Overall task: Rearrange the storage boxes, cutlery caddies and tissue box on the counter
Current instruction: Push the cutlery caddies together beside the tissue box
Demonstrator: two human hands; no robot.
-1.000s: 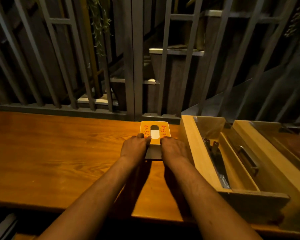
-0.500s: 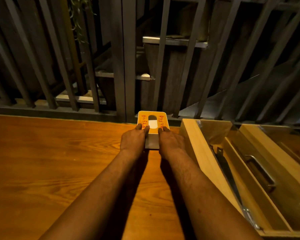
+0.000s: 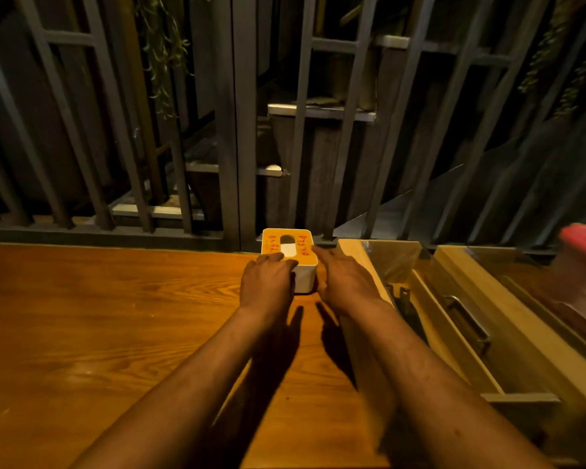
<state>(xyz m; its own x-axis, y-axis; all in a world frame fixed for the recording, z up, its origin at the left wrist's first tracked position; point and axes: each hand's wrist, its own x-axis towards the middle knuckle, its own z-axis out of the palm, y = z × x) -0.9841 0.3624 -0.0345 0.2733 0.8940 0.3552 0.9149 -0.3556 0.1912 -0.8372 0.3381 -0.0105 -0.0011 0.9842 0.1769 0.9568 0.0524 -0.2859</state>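
The white tissue box with orange top point(image 3: 287, 247) is sitting at the wooden counter's point(image 3: 115, 316) far edge. The left hand point(image 3: 266, 282) is resting curled on its near-left corner; the right hand point(image 3: 344, 282) is hovering open just beside it, holding nothing.

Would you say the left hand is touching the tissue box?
Touching. In the head view, the left hand rests its fingers on the near left edge of the tissue box lid, with no gap visible.
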